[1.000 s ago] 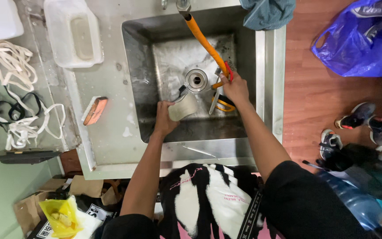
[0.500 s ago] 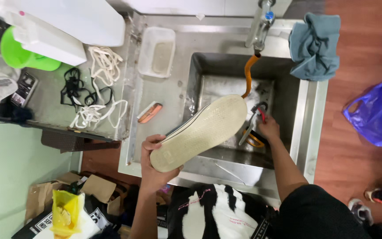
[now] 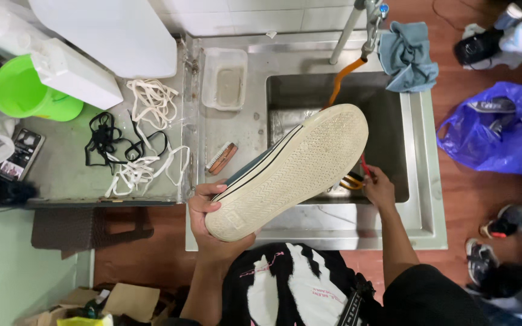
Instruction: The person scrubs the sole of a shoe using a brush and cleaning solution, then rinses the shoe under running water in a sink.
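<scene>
My left hand (image 3: pixel 212 220) grips the heel end of a sneaker (image 3: pixel 291 169) and holds it sole-up over the front of the steel sink (image 3: pixel 415 151). The cream rubber sole faces me; a dark upper shows along its left edge. My right hand (image 3: pixel 379 188) reaches into the sink basin and is closed on a red-handled tool (image 3: pixel 364 166), whose yellow part (image 3: pixel 351 181) peeks out under the shoe. Most of the basin is hidden behind the sole. An orange hose (image 3: pixel 341 81) hangs from the tap (image 3: pixel 370 18) into the sink.
On the counter lie a scrub brush (image 3: pixel 222 158), a clear tub (image 3: pixel 225 78), and white laces (image 3: pixel 146 136) and black laces (image 3: pixel 101 142). A green bowl (image 3: pixel 28 93) and a phone (image 3: pixel 22 154) sit far left. A blue cloth (image 3: pixel 406 57) is on the sink rim; a purple bag (image 3: pixel 493 130) and shoes (image 3: pixel 505 223) are on the floor.
My left hand lifted the sneaker out of the sink and turned it sole-up toward me. My right hand stayed low in the basin. My view shifted so the counter now shows.
</scene>
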